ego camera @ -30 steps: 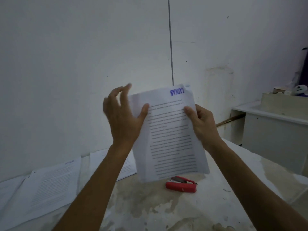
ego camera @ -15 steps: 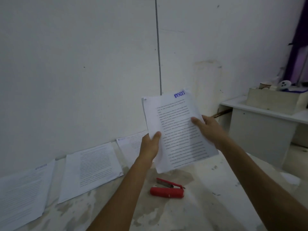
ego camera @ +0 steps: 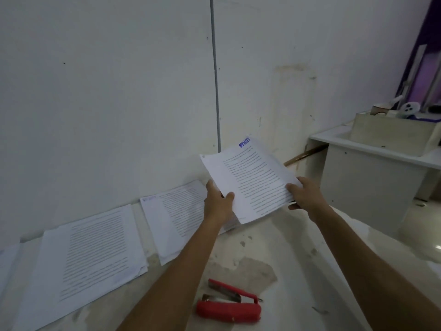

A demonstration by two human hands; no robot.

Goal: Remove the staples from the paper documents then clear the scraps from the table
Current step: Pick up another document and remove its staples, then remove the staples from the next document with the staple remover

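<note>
Both hands hold one printed document [ego camera: 250, 177] above table [ego camera: 298, 247], near wall. Left hand [ego camera: 218, 201] grips document's left edge, thumb on top. Right hand [ego camera: 304, 193] pinches lower right edge, thumb on top, fingers under. Document tilted, blue stamp at far corner, upside down to camera. Red stapler [ego camera: 228, 306] lies hinged open on stained tabletop, near edge, between forearms. Two more printed documents lie flat along wall: one [ego camera: 176, 216] partly behind left hand, another [ego camera: 93, 254] further left. White cabinet [ego camera: 372, 185] at right.
</note>
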